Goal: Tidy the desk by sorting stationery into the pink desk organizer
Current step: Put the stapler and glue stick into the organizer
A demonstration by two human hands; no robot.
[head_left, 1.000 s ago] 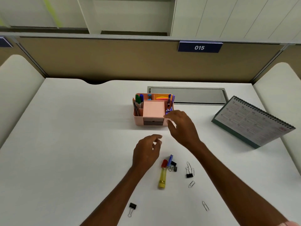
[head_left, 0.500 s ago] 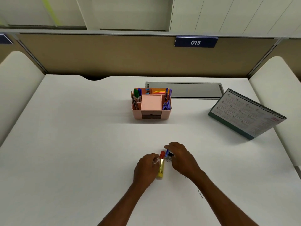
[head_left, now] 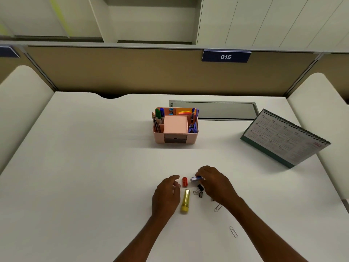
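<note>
The pink desk organizer (head_left: 175, 138) stands mid-desk and holds pens, pencils, sticky notes and blue clips. Nearer me lies a yellow glue stick (head_left: 185, 201) with a red cap (head_left: 184, 181). My right hand (head_left: 215, 183) pinches a small blue item (head_left: 196, 179) just right of the cap. My left hand (head_left: 167, 194) rests on the desk left of the glue stick, fingers loosely curled, holding nothing. Black binder clips (head_left: 199, 190) lie between the hands. Two paper clips, the nearer paper clip (head_left: 233, 231) and the farther paper clip (head_left: 218, 207), lie to the right.
A desk calendar (head_left: 287, 136) stands at the right. A grey cable hatch (head_left: 213, 110) sits behind the organizer. A tan partition with a "015" sign (head_left: 226, 56) closes off the back. White side panels flank the desk.
My right hand came back from the organizer to the glue stick and took hold of the small blue item. My left hand moved down beside the glue stick.
</note>
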